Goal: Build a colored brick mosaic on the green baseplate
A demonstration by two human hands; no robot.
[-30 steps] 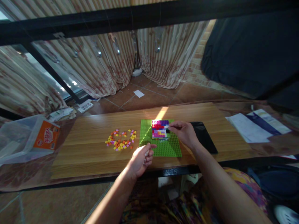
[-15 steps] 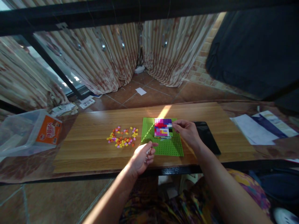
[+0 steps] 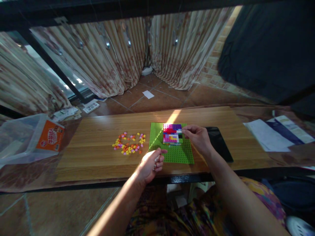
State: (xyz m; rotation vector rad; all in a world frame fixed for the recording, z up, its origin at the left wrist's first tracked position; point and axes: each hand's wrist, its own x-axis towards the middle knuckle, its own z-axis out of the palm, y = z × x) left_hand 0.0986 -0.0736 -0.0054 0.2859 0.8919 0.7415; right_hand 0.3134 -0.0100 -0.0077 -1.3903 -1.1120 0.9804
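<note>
A green studded baseplate lies on the wooden board, carrying a block of toy bricks in red, purple, blue, white, pink and yellow. My left hand is curled around several small white bricks, over the plate's near left corner. At the right side of the brick block, my right hand has thumb and finger pinched together. Whatever lies between those fingertips is too small to make out. Loose orange, yellow and pink bricks are spread out to the left of the baseplate.
A black tablet-like slab lies right of the baseplate, partly behind my right hand. Papers rest at the far right. A clear plastic tub with an orange label stands at the left. The wooden board spans the table.
The camera view has shifted very slightly. Both hands keep nearly the same places, the right still pinching at the brick block's right side, the left still curled around the white bricks.
</note>
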